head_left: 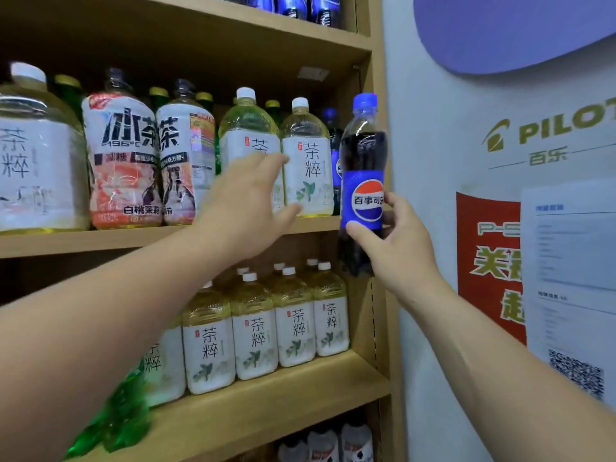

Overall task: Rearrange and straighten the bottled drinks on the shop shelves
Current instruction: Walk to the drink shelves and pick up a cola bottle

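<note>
A cola bottle with a blue cap and blue label is held upright in front of the right end of the middle shelf; my right hand grips its lower half. My left hand reaches forward with fingers spread, in front of two large pale-green tea bottles with white caps; its fingers cover part of the left one. Whether it touches them is unclear. Another blue-capped cola bottle stands behind at the shelf's right end.
Big peach tea bottles and another large tea bottle fill the middle shelf's left. Several smaller tea bottles line the lower shelf, with green bottles at its left. A wall with posters lies right of the shelf side.
</note>
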